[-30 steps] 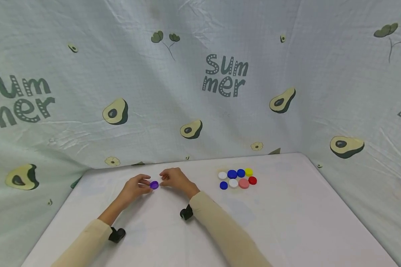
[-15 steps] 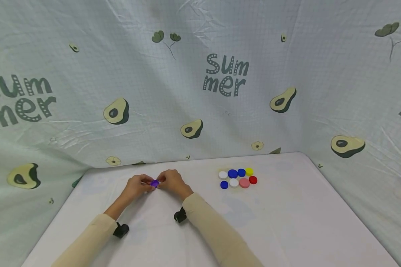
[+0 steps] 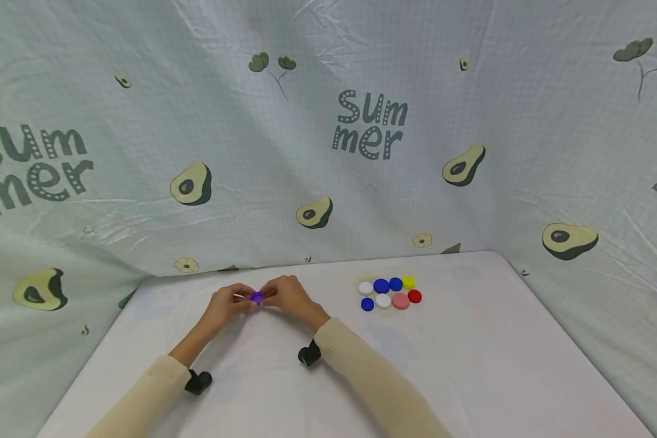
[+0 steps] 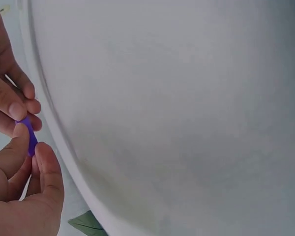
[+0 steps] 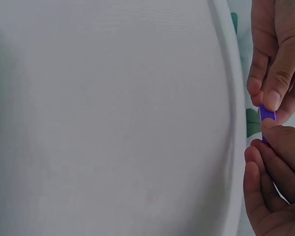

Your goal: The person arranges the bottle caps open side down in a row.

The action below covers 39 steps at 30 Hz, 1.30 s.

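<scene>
Between my two hands is a small purple bottle cap (image 3: 257, 297), held up over the far left part of the white table. My left hand (image 3: 225, 309) pinches one side of it between thumb and fingertips. From the opposite side, my right hand (image 3: 292, 298) pinches it too. Seen from the left wrist, the purple cap (image 4: 31, 140) stands nearly edge-on, its ends covered by fingertips. The right wrist view also shows the cap's purple side (image 5: 267, 115) between the two thumbs.
Right of my hands, several round caps lie in two rows on the white table (image 3: 471, 365): white, blue, yellow, pink (image 3: 400, 301) and red (image 3: 414, 295). A printed cloth (image 3: 252, 152) hangs behind the table's far edge. Each wrist carries a black camera (image 3: 199, 382).
One second ago only my left hand held the purple cap. My right hand has come in from the right and taken hold of it; the cap has risen slightly and moved a little right.
</scene>
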Each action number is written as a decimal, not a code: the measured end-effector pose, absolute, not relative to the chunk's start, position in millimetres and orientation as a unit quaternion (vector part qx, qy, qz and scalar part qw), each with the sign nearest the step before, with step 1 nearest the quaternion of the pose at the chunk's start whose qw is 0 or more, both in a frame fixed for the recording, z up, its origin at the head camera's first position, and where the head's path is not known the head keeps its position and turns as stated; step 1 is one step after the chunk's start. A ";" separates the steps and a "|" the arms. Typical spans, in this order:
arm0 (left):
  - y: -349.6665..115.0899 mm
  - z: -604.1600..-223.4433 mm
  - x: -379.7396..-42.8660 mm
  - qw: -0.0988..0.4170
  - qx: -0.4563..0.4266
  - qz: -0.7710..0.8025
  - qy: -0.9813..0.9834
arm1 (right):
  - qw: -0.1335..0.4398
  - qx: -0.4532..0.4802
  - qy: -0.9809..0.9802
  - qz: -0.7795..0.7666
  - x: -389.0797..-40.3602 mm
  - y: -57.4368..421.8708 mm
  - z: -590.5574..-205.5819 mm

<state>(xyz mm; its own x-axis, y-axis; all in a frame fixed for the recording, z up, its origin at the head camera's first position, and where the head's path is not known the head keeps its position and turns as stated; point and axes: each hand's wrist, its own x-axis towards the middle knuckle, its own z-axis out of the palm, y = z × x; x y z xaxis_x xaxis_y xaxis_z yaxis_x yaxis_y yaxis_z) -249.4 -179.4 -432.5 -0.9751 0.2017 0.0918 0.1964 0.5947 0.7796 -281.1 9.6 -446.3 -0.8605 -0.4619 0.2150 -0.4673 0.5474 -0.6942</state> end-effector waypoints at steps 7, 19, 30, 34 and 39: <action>-169.4 -427.5 -240.0 -0.053 0.168 0.455 0.873 | 0.019 0.280 -0.870 0.405 -273.5 27.5 -437.4; -139.1 -416.5 -230.6 -0.058 0.199 0.448 0.869 | 0.034 0.286 -0.865 0.411 -255.9 67.2 -423.8; -105.9 -412.1 -215.2 -0.042 0.236 0.482 0.843 | 0.040 0.291 -0.858 0.422 -231.6 108.9 -419.8; -97.1 -408.1 -211.3 -0.038 0.244 0.491 0.835 | 0.050 0.299 -0.858 0.414 -226.3 120.0 -416.0; -88.5 -408.1 -208.4 -0.036 0.259 0.497 0.828 | 0.043 0.298 -0.858 0.416 -219.3 132.5 -412.0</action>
